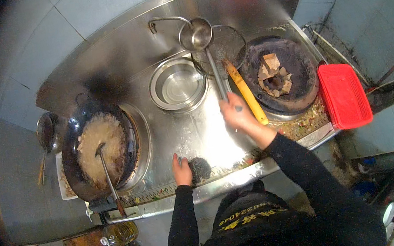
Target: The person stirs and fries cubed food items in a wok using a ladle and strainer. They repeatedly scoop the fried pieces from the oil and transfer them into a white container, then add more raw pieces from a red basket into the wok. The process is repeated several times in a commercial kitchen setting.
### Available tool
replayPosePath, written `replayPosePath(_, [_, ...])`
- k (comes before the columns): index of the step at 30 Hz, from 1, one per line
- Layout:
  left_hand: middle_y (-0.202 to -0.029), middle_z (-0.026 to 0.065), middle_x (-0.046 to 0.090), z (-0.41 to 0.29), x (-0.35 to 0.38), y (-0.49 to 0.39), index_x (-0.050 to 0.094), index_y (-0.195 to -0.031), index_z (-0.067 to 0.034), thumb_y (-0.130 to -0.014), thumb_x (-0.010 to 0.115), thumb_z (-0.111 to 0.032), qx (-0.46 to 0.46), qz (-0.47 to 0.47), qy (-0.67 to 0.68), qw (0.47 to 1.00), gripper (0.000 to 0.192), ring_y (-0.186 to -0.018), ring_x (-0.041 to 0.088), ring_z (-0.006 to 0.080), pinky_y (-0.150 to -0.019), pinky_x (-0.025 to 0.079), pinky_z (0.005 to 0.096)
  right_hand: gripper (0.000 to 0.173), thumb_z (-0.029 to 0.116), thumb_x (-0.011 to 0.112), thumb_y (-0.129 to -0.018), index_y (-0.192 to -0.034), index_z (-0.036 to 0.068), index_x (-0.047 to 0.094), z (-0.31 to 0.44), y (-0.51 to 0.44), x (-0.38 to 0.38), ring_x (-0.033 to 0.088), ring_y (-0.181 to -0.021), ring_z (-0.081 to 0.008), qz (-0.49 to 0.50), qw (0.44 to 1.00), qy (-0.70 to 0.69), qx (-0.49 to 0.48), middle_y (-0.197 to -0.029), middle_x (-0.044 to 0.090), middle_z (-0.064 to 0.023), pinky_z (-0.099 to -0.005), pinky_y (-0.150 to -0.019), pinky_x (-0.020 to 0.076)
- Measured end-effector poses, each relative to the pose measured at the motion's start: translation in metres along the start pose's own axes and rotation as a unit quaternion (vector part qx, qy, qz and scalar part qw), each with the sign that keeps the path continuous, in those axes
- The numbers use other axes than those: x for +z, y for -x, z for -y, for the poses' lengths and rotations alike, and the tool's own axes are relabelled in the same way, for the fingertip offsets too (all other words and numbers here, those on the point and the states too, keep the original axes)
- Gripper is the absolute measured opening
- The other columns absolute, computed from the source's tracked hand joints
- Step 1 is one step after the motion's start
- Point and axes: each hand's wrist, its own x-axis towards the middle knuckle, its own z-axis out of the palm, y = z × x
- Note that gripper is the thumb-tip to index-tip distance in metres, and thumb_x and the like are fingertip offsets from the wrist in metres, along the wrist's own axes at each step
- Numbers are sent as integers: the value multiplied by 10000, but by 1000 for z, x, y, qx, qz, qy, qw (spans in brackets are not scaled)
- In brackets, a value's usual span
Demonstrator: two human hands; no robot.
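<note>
My right hand (238, 111) grips the handle of a metal ladle (216, 68). The ladle's bowl is raised at the back of the steel range, right by the end of a bent tap spout (170, 18). Whether water runs into it I cannot tell. Low over the counter's front, my left hand (182, 172) has its fingers apart and nothing visible in it. Beside that hand lies a dark round scouring pad (200, 169); contact between them is unclear. A steel basin (177, 85) holding clear liquid stands behind, between both hands.
On the left, a wok (75, 172) holds foamy, bubbling liquid, with a long-handled utensil (108, 174) leaning in it. A yellow-handled brush (246, 92) lies beside the right burner (300, 61), which holds torn cardboard (271, 62). A red plastic basket (346, 94) sits at the right edge.
</note>
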Motion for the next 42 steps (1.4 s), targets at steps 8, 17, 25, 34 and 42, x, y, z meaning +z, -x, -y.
replayPosePath(8, [-1392, 269, 448, -26, 48, -31, 376, -1381, 88, -902, 532, -281, -6, 140, 61, 988, 625, -1290, 454, 338, -1066, 346, 367, 559, 289, 495, -946, -1364, -65, 388, 6, 73, 96, 480, -1242, -370, 98, 994, -19, 52, -1286, 517, -293, -396, -1053, 360])
replayPosePath(17, [-1132, 140, 615, -34, 79, -162, 568, -1154, 26, -913, 490, -184, -23, 123, 175, 977, 329, -1041, 561, 271, -921, 415, 376, 392, 152, 531, -912, -1251, -41, 495, -62, 154, -38, 589, -912, -200, 97, 983, 33, 151, -1014, 627, -153, -353, -819, 481])
replayPosePath(25, [-1129, 250, 618, -90, 155, -317, 624, -1095, 29, -881, 505, -189, 126, 63, -333, 932, 328, -1082, 573, 363, -920, 460, 398, 386, 130, 587, -900, -1253, -11, 515, -87, 274, -85, 585, -845, -211, 19, 977, 128, 167, -956, 622, -146, -337, -771, 476])
replayPosePath(34, [-945, 146, 638, -134, 184, -380, 508, -1093, -10, -960, 411, -148, -214, 112, 681, 691, 215, -871, 611, 308, -807, 500, 397, 280, 122, 535, -935, -1202, 40, 524, -89, 270, -115, 534, -639, -176, 131, 957, 40, 256, -750, 549, -47, -339, -581, 448])
replayPosePath(42, [-782, 37, 563, -147, 164, -377, 519, -893, -77, -963, 454, -148, -219, 31, 595, 773, 119, -634, 518, 154, -565, 438, 264, 84, 114, 528, -958, -1024, 73, 558, -139, 272, -119, 384, -449, -78, 169, 864, -175, 441, -586, 423, 39, -257, -406, 319])
